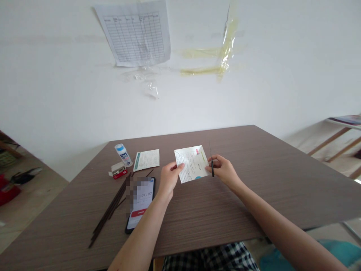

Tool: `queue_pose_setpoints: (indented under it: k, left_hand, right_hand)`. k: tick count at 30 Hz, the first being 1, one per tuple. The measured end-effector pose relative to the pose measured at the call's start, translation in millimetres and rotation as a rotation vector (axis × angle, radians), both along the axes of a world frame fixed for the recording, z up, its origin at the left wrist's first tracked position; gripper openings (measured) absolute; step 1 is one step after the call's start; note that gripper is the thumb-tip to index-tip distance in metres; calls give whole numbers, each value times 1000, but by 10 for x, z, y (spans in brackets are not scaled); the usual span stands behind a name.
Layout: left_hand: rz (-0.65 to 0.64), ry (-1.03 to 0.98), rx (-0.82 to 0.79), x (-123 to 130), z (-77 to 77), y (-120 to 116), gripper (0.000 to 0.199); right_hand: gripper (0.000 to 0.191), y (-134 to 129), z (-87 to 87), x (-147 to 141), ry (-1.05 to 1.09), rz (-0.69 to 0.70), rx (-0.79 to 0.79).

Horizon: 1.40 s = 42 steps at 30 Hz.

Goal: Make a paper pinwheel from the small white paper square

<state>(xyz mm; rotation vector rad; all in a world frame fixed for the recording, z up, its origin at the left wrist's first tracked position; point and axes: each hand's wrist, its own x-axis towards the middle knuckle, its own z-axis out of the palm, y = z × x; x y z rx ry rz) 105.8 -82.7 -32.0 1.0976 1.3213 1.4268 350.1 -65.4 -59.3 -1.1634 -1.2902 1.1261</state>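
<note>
The left hand (168,180) has a firm pinch grip on the left edge of a printed paper sheet (192,163), while the right hand (222,171) is clenched around a slim black tool (211,162), possibly closed scissors, standing upright just beside the sheet's right edge. Whether the right fingers also touch the paper is hard to tell. The sheet sits over the middle of the brown wood-grain worktop (225,222), and it is unclear whether it rests there or is lifted slightly. It should handle as light, thin and floppy, so a pinch near an edge, close to where it is worked, would likely keep it steady. To the left lie a smartphone (140,203) showing 01:07, a bundle of dark thin sticks (109,210), a printed card (146,160), a white-and-blue bottle (123,154) and a small red-and-white box (118,170).
</note>
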Motion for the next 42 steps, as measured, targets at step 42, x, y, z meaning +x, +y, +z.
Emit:
queue_pose_setpoints:
  k: [42]
  left_hand:
    - [-80,-191,-13,172,-84,-53,30]
  right_hand:
    - [71,-166,-154,-362,167,13,-23]
